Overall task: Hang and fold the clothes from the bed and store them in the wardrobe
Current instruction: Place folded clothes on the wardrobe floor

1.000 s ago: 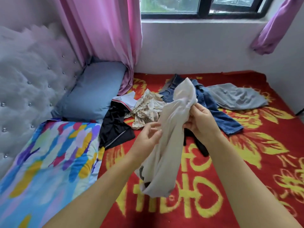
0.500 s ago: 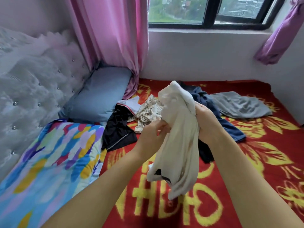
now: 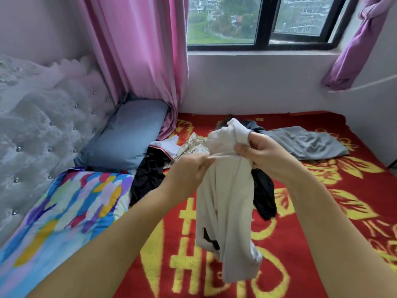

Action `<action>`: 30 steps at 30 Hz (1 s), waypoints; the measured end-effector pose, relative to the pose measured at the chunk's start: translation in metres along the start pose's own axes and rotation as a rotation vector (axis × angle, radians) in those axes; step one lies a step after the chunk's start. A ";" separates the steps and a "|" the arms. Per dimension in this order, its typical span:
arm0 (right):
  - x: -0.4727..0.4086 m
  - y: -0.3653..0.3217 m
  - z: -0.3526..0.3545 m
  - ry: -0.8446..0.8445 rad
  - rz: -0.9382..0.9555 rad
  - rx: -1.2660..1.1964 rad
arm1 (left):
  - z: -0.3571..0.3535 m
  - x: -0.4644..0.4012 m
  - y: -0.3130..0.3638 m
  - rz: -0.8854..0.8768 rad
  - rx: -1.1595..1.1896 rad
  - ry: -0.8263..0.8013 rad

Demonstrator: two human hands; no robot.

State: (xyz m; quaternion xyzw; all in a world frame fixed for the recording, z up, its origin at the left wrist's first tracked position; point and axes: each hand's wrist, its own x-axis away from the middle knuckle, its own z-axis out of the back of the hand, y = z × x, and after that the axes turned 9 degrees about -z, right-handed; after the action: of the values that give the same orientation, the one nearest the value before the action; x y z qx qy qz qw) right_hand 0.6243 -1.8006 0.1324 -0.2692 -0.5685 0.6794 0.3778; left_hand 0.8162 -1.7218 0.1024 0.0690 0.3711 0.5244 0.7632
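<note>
A white garment [image 3: 225, 203] with a small black mark near its lower edge hangs bunched above the bed. My left hand [image 3: 189, 171] pinches a thin edge of it, and my right hand [image 3: 264, 155] grips its upper part, with a wad of cloth sticking up above the fist. Behind it on the red and yellow blanket [image 3: 322, 211] lie a black garment [image 3: 148, 175], a cream patterned garment [image 3: 191, 145], a white piece with red trim [image 3: 165, 145], a grey garment [image 3: 309, 143] and a blue garment [image 3: 253, 126], mostly hidden. No wardrobe is in view.
A blue pillow [image 3: 126, 136] and a multicoloured pillow [image 3: 64, 216] lie against the tufted headboard [image 3: 36, 130] on the left. A pink curtain [image 3: 137, 61] hangs by the window [image 3: 266, 20], and a purple curtain [image 3: 356, 48] is tied up at the right.
Both hands have lifted the white garment a little and shifted along it: the left hand now pinches its edge and pulls left, and the right hand has bunched the top.
</note>
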 end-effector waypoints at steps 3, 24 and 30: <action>0.001 0.000 0.012 0.050 0.016 0.161 | 0.021 -0.009 0.006 -0.017 -0.051 0.044; -0.002 0.051 -0.041 -0.414 -0.243 0.257 | 0.098 -0.060 0.047 0.320 1.174 0.408; -0.003 0.031 -0.009 -0.141 -0.160 0.081 | 0.120 -0.025 -0.033 0.838 0.539 0.969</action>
State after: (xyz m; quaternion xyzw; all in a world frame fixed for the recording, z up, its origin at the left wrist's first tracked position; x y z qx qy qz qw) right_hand 0.6268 -1.8002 0.0997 -0.1591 -0.5852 0.6869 0.4005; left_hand 0.9131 -1.7237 0.1841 0.1520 0.7294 0.6360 0.2011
